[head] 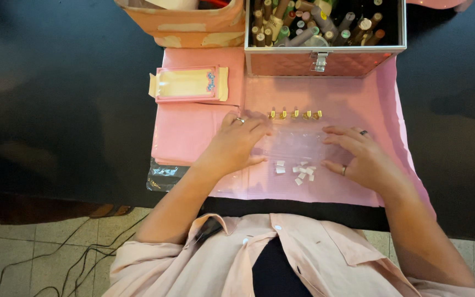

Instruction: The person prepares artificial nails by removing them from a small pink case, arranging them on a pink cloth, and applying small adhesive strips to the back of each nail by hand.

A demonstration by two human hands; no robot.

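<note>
My left hand lies flat on a pink mat, fingers spread toward a clear plastic sheet. My right hand rests flat on the right side of that sheet, fingers apart, rings on two fingers. Between the hands lies a small pile of several white nail tips. Beyond the fingertips stands a row of several small gold stands. Neither hand holds anything.
A pink case full of polish bottles stands open at the mat's far edge. An orange box is to its left. A pink flat packet lies at the mat's far left. Clear plastic pokes out at the left. Black table surrounds the mat.
</note>
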